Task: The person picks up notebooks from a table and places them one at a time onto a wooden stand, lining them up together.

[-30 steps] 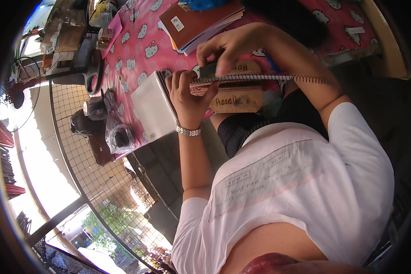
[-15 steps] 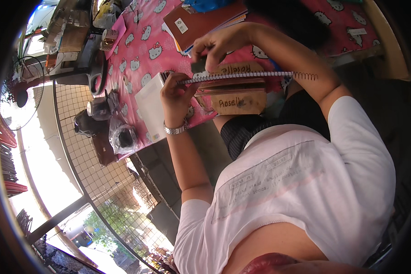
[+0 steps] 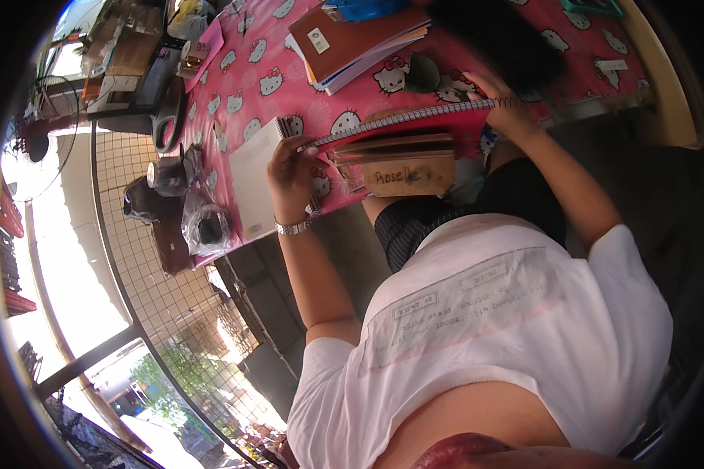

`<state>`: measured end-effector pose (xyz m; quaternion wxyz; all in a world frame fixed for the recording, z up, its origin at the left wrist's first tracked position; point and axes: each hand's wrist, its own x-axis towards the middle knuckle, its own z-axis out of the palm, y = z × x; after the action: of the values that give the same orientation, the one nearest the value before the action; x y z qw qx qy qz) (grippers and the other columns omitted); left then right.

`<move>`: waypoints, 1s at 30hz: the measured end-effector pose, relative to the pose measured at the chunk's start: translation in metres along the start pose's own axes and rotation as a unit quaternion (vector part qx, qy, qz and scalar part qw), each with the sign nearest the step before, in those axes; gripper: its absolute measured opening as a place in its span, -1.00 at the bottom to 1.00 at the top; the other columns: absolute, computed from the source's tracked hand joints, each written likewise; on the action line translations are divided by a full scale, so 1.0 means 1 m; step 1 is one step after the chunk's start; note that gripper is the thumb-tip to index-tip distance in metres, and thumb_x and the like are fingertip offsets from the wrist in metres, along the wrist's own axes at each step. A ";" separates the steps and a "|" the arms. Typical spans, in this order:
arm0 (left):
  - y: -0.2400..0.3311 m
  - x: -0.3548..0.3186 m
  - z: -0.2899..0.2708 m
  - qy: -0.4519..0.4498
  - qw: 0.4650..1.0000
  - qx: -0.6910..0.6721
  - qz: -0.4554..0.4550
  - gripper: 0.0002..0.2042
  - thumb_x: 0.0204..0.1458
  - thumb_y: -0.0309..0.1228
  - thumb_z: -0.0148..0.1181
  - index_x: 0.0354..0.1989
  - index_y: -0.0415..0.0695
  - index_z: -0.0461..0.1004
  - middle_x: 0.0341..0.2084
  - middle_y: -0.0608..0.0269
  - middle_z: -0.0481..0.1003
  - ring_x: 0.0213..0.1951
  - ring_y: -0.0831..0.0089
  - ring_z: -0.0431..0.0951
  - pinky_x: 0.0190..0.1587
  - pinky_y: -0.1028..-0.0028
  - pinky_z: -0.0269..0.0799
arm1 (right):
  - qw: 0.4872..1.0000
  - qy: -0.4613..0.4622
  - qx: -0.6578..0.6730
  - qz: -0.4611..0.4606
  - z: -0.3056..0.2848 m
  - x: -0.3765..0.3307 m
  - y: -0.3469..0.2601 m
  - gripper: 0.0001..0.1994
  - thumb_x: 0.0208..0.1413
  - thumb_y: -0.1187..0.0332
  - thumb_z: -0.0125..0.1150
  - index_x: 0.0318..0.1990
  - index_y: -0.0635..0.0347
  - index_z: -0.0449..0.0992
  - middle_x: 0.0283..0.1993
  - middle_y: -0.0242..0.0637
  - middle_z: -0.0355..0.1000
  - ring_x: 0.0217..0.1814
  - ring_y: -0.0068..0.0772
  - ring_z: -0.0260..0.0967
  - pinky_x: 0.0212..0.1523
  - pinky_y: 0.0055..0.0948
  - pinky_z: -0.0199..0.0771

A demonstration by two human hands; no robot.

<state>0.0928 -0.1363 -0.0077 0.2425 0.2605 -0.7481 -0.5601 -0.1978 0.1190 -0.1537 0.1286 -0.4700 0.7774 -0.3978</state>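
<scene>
Pinching with my left grip (image 3: 291, 168): white-edged wire-spiral notebook (image 3: 403, 119).
My right grip (image 3: 502, 108): at its right end, wide or narrow I can't tell.

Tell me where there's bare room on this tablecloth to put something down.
Bare pink tablecloth shows between the brown-covered stack and white notebook. It's crowded around the left hand and right hand, with the spiral notebook between them and a tan panel nearby.
</scene>
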 end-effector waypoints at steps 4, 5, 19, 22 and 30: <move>-0.009 0.012 -0.009 -0.016 0.994 0.100 0.052 -0.83 0.17 -0.52 0.13 -0.10 -0.31 0.47 -0.29 0.22 0.54 -0.31 0.51 0.55 -0.22 0.50 0.50 | 0.957 0.057 -0.270 -0.092 0.003 -0.049 -0.014 -0.38 0.07 0.27 0.25 0.29 0.22 0.23 0.16 0.04 0.35 0.29 0.10 0.22 0.22 -0.07 0.27; -0.012 0.017 -0.011 -0.017 0.986 0.132 0.102 -0.82 0.15 -0.55 0.15 -0.09 -0.30 0.46 -0.26 0.22 0.54 -0.29 0.50 0.55 -0.19 0.51 0.49 | 0.956 0.060 -0.270 -0.094 0.001 -0.046 -0.014 -0.38 0.07 0.27 0.25 0.29 0.22 0.23 0.16 0.04 0.35 0.29 0.10 0.22 0.22 -0.07 0.27; -0.022 0.034 -0.005 -0.049 0.995 -0.074 0.050 -0.82 0.08 -0.72 0.09 -0.13 -0.35 0.45 -0.28 0.17 0.55 -0.30 0.49 0.59 -0.19 0.53 0.51 | 0.967 0.055 0.077 -0.238 -0.010 0.000 -0.211 -0.28 -0.12 0.13 0.36 0.23 0.26 0.33 -0.02 -0.03 0.36 -0.12 -0.14 0.47 -0.07 -0.28 0.53; -0.030 0.031 -0.009 -0.025 0.994 -0.102 0.043 -0.77 0.03 -0.78 0.05 -0.14 -0.37 0.44 -0.28 0.14 0.56 -0.28 0.45 0.61 -0.16 0.53 0.52 | 0.981 0.027 0.021 -0.193 0.035 0.012 -0.225 -0.29 -0.13 0.12 0.37 0.20 0.29 0.35 -0.06 -0.02 0.36 -0.15 -0.05 0.48 -0.14 -0.20 0.56; -0.038 0.033 0.004 0.077 0.991 0.049 0.097 -0.84 -0.07 -0.74 0.11 -0.31 -0.29 0.48 -0.47 0.29 0.56 -0.40 0.63 0.52 -0.33 0.61 0.43 | 0.988 0.005 -0.029 -0.148 0.043 0.018 -0.240 -0.26 -0.16 0.10 0.38 0.17 0.35 0.31 -0.14 -0.01 0.34 -0.21 -0.01 0.51 -0.27 -0.17 0.59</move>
<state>0.0703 -0.1640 -0.0432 0.3395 0.2409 -0.7753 -0.4749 -0.0312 0.0249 -0.0009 0.0507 -0.5818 0.7109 -0.3919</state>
